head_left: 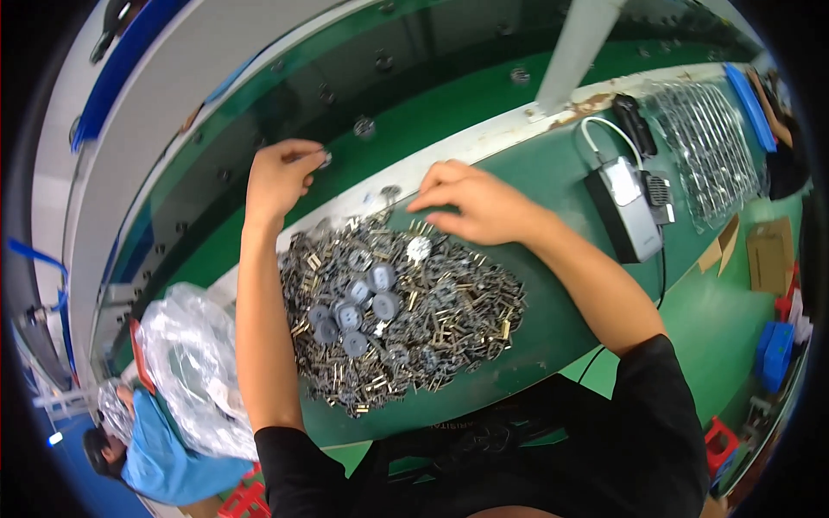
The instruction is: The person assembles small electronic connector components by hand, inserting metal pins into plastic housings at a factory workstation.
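Observation:
My left hand (283,180) is out over the green conveyor belt (414,116), at the far side of the table. Its thumb and fingers pinch a small, shiny round part (325,160). My right hand (475,205) hovers at the far edge of a large heap of small metal parts with brass-coloured pins (449,311). Its fingers are half bent, with thumb and forefinger apart and nothing visible between them. Just left of those fingertips, a small round part (391,191) lies by the white ledge. Several grey round discs (385,306) rest on top of the heap.
Similar small parts (363,128) sit spaced along the belt. Right of the heap are a black-and-silver device with a white cable (635,211) and a clear plastic tray (712,155). A clear plastic bag (190,354) and a person in blue (173,453) are at left.

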Demonstrator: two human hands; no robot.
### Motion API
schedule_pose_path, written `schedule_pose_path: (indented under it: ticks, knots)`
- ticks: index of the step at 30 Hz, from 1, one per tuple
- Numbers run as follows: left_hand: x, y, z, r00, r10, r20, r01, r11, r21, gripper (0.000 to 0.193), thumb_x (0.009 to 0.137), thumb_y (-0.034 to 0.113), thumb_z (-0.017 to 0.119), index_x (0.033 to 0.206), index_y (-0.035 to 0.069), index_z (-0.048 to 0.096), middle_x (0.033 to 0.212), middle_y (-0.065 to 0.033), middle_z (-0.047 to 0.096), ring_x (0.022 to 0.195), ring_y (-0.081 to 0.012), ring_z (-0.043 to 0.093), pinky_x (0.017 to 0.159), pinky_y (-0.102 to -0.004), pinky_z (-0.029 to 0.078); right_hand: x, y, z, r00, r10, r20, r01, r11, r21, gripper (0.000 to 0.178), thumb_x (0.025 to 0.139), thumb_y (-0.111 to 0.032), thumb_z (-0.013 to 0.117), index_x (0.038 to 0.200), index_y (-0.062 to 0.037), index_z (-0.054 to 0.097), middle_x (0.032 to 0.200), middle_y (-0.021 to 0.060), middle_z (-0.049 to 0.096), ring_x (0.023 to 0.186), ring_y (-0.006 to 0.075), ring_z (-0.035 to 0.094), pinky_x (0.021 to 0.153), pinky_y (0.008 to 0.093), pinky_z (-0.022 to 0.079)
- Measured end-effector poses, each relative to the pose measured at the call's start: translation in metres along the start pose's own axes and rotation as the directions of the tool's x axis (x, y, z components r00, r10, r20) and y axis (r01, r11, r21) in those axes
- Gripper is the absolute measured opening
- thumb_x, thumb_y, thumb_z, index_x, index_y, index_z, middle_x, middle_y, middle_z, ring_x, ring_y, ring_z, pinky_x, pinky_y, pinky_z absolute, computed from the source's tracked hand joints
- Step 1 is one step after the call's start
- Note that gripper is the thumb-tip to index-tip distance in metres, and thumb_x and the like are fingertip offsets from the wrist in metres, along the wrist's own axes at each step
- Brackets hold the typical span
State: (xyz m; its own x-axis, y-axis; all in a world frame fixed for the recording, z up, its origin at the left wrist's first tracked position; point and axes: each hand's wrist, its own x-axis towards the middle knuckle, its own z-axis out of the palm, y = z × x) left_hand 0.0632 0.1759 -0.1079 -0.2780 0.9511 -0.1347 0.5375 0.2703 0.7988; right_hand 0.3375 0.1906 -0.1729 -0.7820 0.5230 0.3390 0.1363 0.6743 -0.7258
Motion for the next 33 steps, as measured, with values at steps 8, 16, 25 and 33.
schedule_pose_path:
  ticks: [8, 16, 25, 33]
  knots:
    - [0.044, -0.057, 0.009, 0.999, -0.03, 0.03, 0.028, 0.998, 0.057, 0.015, 0.081, 0.011, 0.069, 0.089, -0.001, 0.069, 0.059, -0.0018, 0.057, 0.047, -0.0072, 0.047, 0.043, -0.0241, 0.035, -0.009, 0.009, 0.008, 0.997, -0.032, -0.064, 0.03, 0.999, -0.03, 0.007, 0.072, -0.017, 0.069, 0.077, -0.0124, 0.069, 0.084, 0.0058, 0.062, 0.09, 0.0281, 0.058, 0.082, 0.0392, 0.046]
    - [0.031, -0.041, -0.009, 0.999, -0.014, 0.046, 0.009, 0.994, 0.108, 0.011, 0.083, 0.008, 0.068, 0.087, -0.003, 0.069, 0.064, 0.0003, 0.056, 0.052, -0.0065, 0.046, 0.048, -0.0221, 0.036, -0.004, -0.001, 0.005, 0.992, 0.045, -0.116, -0.024, 0.984, 0.178, 0.009, 0.074, -0.015, 0.067, 0.08, -0.009, 0.064, 0.085, 0.0064, 0.059, 0.083, 0.027, 0.06, 0.073, 0.0396, 0.048]
    - [0.008, -0.034, -0.012, 0.999, 0.031, -0.026, -0.031, 1.0, 0.002, 0.018, 0.086, 0.007, 0.06, 0.101, -0.003, 0.064, 0.066, 0.0003, 0.054, 0.051, -0.0065, 0.047, 0.044, -0.0205, 0.036, -0.003, -0.023, 0.011, 0.91, -0.185, -0.372, 0.118, 0.974, -0.194, 0.011, 0.074, -0.012, 0.062, 0.08, -0.0078, 0.054, 0.081, 0.0074, 0.057, 0.066, 0.0319, 0.061, 0.058, 0.0433, 0.049]
    - [-0.019, -0.021, -0.027, 0.973, 0.116, -0.199, -0.063, 0.965, 0.254, 0.013, 0.087, 0.006, 0.057, 0.094, -0.005, 0.062, 0.068, -0.0048, 0.058, 0.047, -0.0083, 0.047, 0.042, -0.0215, 0.036, -0.009, -0.006, 0.009, 0.936, -0.158, -0.314, 0.138, 0.987, -0.083, 0.018, 0.073, -0.004, 0.059, 0.091, -0.0066, 0.059, 0.09, 0.0107, 0.057, 0.083, 0.0316, 0.062, 0.071, 0.0416, 0.051]
